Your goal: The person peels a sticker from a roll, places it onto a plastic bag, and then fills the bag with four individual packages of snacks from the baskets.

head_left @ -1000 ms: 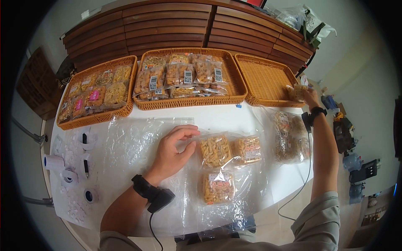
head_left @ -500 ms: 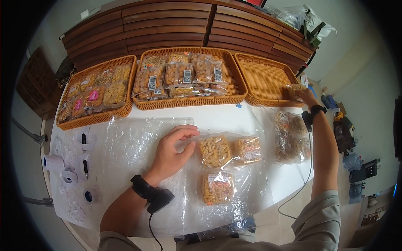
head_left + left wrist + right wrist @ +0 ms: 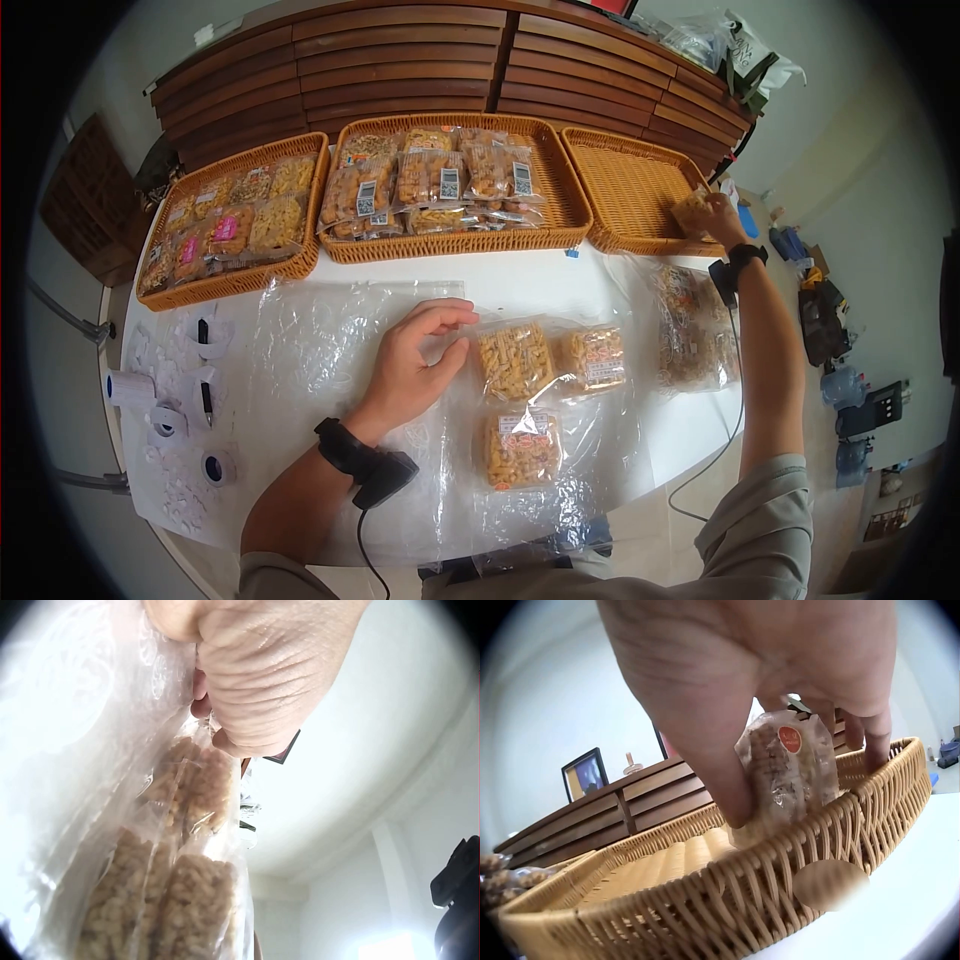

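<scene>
In the head view my left hand (image 3: 415, 365) rests on clear plastic, fingers loosely bent and thumb apart, beside a bag with several snack packs (image 3: 515, 362). The left wrist view shows that hand (image 3: 277, 675) above the bagged packs (image 3: 195, 900); its fingertips are partly hidden. My right hand (image 3: 722, 220) holds a snack pack (image 3: 690, 212) inside the front right corner of the right basket (image 3: 640, 245). In the right wrist view the pack (image 3: 791, 769), with a round red sticker, stands upright between thumb and fingers of the right hand (image 3: 780, 667).
The left basket (image 3: 225, 280) and middle basket (image 3: 450, 243) hold many packs. More bagged packs (image 3: 690, 325) lie at the table's right. Label rolls (image 3: 130, 388), black pens (image 3: 207, 398) and paper scraps lie on the left. Behind the baskets stands a slatted wooden cabinet (image 3: 400, 60).
My right hand has moved left with the pack, from the basket's right rim further inside the corner. The left hand has stayed in place.
</scene>
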{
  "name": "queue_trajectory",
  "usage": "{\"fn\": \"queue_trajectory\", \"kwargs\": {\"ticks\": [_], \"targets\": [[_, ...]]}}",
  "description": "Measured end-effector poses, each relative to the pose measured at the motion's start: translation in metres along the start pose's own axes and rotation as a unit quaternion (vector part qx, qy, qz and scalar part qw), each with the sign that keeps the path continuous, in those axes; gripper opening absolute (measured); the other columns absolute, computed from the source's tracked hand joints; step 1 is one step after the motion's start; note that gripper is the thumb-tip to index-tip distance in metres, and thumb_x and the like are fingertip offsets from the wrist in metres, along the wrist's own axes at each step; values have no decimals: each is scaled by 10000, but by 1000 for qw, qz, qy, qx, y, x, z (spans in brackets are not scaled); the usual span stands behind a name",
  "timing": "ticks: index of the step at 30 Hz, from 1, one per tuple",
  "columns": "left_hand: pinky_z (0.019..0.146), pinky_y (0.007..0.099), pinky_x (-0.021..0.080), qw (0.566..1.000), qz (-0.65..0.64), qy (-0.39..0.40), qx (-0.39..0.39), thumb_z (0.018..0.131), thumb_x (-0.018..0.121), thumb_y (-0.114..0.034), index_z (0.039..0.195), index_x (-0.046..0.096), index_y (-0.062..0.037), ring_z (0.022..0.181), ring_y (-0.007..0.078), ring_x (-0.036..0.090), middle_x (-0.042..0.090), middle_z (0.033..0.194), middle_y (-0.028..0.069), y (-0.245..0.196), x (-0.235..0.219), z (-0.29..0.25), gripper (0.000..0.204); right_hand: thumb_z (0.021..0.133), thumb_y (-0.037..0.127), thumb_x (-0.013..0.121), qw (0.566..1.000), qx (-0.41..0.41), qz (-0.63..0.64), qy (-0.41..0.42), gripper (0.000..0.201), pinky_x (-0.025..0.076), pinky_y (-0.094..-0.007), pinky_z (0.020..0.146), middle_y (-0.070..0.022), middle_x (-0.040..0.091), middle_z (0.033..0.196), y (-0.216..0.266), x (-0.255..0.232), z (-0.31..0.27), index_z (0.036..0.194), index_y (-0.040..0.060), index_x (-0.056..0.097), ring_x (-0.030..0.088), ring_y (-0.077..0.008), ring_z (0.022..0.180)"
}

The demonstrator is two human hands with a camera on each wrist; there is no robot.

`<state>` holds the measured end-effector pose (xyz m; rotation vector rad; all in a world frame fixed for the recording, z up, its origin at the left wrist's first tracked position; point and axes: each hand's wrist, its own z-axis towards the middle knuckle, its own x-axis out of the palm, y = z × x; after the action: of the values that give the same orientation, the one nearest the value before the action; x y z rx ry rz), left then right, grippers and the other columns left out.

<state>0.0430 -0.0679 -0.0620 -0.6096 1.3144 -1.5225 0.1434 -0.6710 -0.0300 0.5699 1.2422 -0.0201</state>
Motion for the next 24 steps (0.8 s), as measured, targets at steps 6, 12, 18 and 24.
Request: {"fn": "queue_trajectory", "kwargs": {"ticks": [6, 12, 18, 24], "targets": [[931, 300, 487, 1000, -1, 0, 0, 887, 611, 33, 1136, 667, -18, 1092, 175, 617, 639, 1249, 92, 0, -1, -1, 260, 712, 271, 899, 999, 25, 34, 4, 826, 521, -342, 950, -195, 630, 1256, 75, -6, -44, 1360, 6, 460, 642, -288, 1128], [924, 297, 488, 1000, 2, -1, 5, 889, 614, 25, 1136, 669, -18, 1085, 173, 619, 640, 1248, 92, 0, -1, 0, 257, 709, 388, 889, 993, -108, -47, -17, 904, 497, -369, 1002, -228, 608, 1296, 86, 3, -43, 1391, -19, 456, 613, -319, 1186], [927, 297, 489, 1000, 2, 1, 2, 889, 615, 27, 1139, 668, -16, 1077, 170, 619, 638, 1250, 90, 1, 0, 0, 260, 742, 469, 843, 994, -32, -105, 22, 867, 495, -396, 979, -263, 611, 1278, 95, 3, -51, 1334, -60, 494, 613, -352, 1172], [919, 301, 500, 1000, 1, -3, 9, 885, 622, 18, 1135, 673, -23, 1047, 171, 627, 646, 1236, 86, 2, -1, 0, 258, 757, 478, 823, 998, -24, -54, 19, 760, 519, -384, 911, -242, 680, 1144, 111, -8, -60, 1216, -80, 588, 669, -335, 1059]]}}
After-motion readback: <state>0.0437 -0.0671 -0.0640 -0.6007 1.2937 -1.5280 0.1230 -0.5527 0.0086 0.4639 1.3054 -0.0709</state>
